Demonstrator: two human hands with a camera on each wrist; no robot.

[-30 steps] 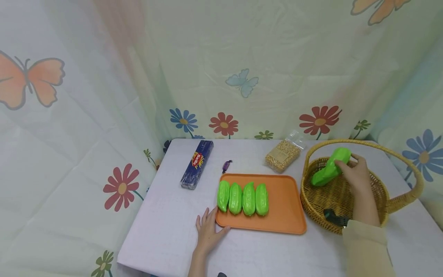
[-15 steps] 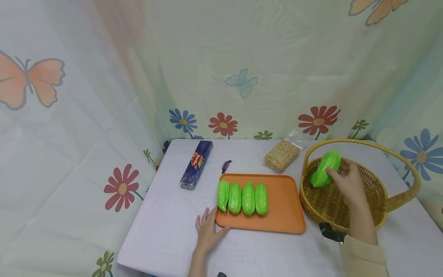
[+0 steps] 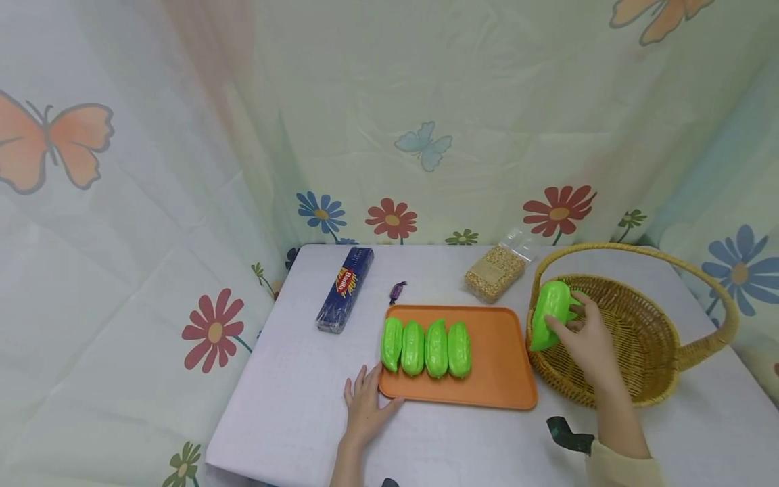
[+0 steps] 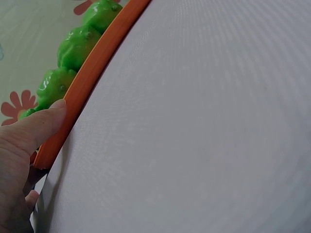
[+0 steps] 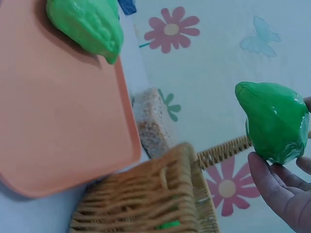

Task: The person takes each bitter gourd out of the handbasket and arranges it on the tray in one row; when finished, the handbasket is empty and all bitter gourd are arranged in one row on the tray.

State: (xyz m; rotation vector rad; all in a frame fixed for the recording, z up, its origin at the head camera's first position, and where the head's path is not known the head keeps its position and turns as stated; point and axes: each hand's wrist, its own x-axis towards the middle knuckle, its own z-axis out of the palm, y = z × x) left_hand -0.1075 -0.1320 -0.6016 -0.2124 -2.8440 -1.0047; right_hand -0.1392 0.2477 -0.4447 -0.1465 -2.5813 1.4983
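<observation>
My right hand [image 3: 587,338] holds a bumpy green gourd [image 3: 550,312] over the left rim of the wicker basket [image 3: 660,379]. Thumb and fingers grip the gourd [image 5: 274,121] from the side in the right wrist view. Behind it, a bit of another green thing [image 5: 169,225] shows through the basket. Several like green gourds [image 3: 437,348] lie side by side on the left half of the orange tray [image 3: 502,365]. My left hand [image 3: 365,412] rests at the tray's near left corner with fingers spread; its thumb [image 4: 51,119] touches the rim.
A blue Barilla pasta box [image 3: 345,291] lies left of the tray. Behind the tray are a purple wrapped candy [image 3: 397,292] and a clear bag of yellowish grains [image 3: 496,272]. The basket's tall handle [image 3: 633,249] arches over its opening.
My right hand has carried the gourd left and toward me, from above the basket's inside to its left rim. The left hand has stayed at the tray corner.
</observation>
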